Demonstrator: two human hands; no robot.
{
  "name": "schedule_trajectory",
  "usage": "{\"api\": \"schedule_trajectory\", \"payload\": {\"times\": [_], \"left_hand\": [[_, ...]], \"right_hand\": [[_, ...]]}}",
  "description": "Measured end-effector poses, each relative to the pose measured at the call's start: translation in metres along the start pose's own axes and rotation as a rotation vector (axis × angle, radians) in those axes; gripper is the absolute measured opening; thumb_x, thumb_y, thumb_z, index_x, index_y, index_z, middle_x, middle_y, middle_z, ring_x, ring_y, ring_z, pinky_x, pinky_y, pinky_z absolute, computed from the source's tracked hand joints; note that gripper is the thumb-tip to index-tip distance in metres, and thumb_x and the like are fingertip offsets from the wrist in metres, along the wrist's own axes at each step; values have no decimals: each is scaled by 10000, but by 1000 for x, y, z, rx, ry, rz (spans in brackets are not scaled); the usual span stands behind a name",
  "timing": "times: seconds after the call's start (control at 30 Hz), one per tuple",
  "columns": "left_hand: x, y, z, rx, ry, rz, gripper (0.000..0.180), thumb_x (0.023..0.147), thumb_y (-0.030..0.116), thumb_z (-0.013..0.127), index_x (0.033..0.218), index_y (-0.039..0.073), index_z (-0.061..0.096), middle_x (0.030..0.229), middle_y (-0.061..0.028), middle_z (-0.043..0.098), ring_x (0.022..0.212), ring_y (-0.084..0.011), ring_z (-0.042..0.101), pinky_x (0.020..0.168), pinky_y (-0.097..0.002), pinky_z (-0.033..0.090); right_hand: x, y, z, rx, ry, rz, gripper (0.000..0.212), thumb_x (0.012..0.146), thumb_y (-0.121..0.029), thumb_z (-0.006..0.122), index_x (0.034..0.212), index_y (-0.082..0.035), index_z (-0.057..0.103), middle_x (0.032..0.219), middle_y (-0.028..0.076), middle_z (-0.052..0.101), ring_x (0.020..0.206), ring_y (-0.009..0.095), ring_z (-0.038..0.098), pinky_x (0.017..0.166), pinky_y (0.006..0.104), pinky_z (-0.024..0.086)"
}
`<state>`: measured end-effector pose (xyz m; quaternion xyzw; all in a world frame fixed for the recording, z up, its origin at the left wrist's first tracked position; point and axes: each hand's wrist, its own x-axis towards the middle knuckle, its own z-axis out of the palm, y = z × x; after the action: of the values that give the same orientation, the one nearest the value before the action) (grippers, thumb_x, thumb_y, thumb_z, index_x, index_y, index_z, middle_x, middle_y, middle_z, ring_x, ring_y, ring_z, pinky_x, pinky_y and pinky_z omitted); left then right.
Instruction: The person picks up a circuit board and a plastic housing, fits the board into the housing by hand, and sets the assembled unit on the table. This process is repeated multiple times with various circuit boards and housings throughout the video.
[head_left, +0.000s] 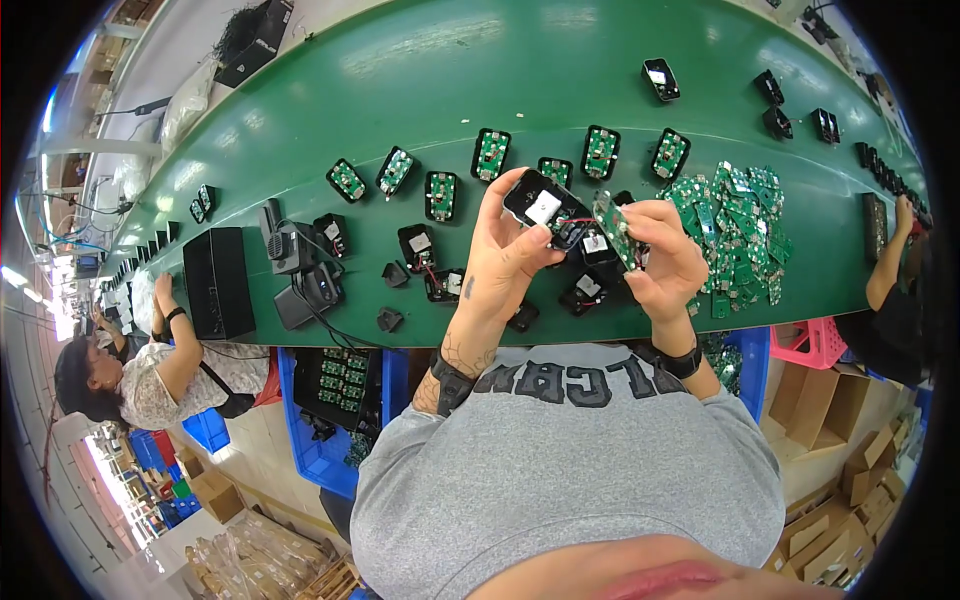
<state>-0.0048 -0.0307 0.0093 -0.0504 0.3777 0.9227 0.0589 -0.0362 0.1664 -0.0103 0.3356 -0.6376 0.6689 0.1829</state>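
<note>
Holding a black housing (541, 200) pinched in your left hand (505, 250), your right hand (665, 262) grips a green circuit board (612, 228) just beside it. Seating step; next, align board edges squarely. Board pile (735, 230) sits right.

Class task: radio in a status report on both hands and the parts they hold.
Left hand grips black housing. Right hand grips green circuit board. Nothing between them.

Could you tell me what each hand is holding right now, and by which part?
Left hand grips a black housing by its lower edge; right hand pinches a green circuit board along its long side.
</note>
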Motion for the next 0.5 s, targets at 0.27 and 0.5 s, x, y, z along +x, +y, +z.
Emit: {"api": "schedule_trajectory", "payload": {"times": [0.27,0.5], "left_hand": [[2,-1,-2,45,0,-6,717,807,59,745,1404,138,356,1171,-91,553,959,-172,633,732,-317,606],[-2,-4,-1,44,-8,5,702,797,49,750,1382,121,369,1174,-97,558,982,-184,632,746,-320,605]], "right_hand": [[8,2,1,-51,-48,-9,380,738,-160,773,1056,11,657,1037,202,684,987,306,640,831,379,524],[7,-3,2,-132,-100,-12,375,712,-141,779,1049,-17,670,1052,151,694,1009,307,636,842,385,529]]}}
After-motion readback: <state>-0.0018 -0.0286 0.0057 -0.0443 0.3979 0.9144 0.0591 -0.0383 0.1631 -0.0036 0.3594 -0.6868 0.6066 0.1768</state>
